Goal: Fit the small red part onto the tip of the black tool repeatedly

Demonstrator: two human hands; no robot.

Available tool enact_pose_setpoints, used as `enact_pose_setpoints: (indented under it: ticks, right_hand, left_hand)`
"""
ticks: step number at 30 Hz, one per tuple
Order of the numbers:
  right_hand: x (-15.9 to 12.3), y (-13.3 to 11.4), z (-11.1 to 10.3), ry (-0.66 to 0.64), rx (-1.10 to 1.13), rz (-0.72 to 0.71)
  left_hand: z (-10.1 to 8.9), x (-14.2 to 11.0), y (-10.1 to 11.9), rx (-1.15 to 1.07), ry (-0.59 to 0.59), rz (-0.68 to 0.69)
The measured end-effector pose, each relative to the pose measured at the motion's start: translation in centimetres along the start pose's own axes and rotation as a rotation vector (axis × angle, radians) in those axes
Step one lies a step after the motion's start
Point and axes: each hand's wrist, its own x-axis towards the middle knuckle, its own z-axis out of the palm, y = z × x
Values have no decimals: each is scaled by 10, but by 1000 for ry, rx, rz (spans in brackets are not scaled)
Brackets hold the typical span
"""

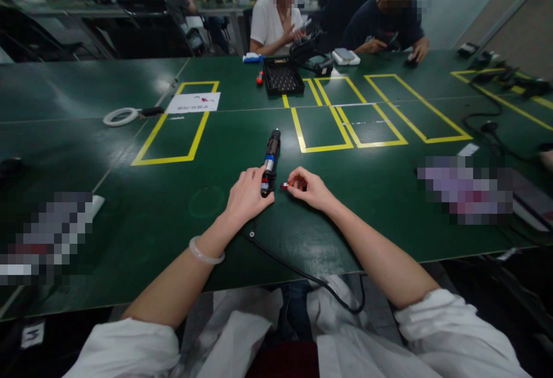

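An electric screwdriver (272,148), dark with a blue ring and a silver band, lies lengthwise on the green table with its narrow tip pointing away from me. My left hand (247,196) is closed around its rear part, fingers on its left side and thumb at its near end. Just to the right, my right hand (313,188) pinches a small red and orange piece (284,185), mostly hidden by the fingers; its kind is unclear. A black cable (298,274) runs from under my left wrist over the table's front edge. A small ring terminal (252,233) lies beside it.
Yellow tape rectangles (326,148) mark the table. Farther back are a black tray (283,76) of small parts, a red object (260,78) and a white sheet (194,102). A coiled white cable (121,116) lies left. Blurred-out items lie at both sides. Several people sit opposite.
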Motion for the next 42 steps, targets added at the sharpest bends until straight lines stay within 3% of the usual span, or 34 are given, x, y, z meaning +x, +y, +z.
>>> enact_pose_setpoints:
  ticks: [7,14,30,42]
  right_hand:
    - [1,-1,2,-22,-45,-72]
    - [0,2,1,-40,-164,-185]
    - [-3,-4,1,81,-103,-56]
    - [-3,-5,2,40,-28,-37]
  left_hand:
    - [0,-7,19,-25,-33,108]
    - [-1,-7,22,3,-40,117]
    - [5,-8,32,115,4,26]
    - [6,-2,31,180,-13,-2]
